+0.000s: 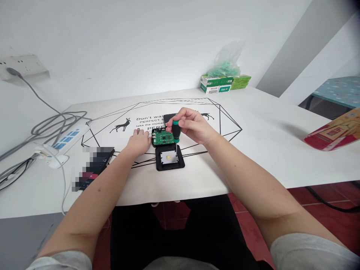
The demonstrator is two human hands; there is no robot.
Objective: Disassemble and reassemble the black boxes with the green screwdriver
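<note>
And there's open tabletop (258, 150) running wide on the right! Over left, the power strip (70, 137) and tangled grey cables (60, 122) block the way.

From here I see a plain white wall (126, 48) behind a white table (253, 150). Below it I make out red floor tiles (317, 210), and at far right, a blue patterned surface (340, 90).
</note>
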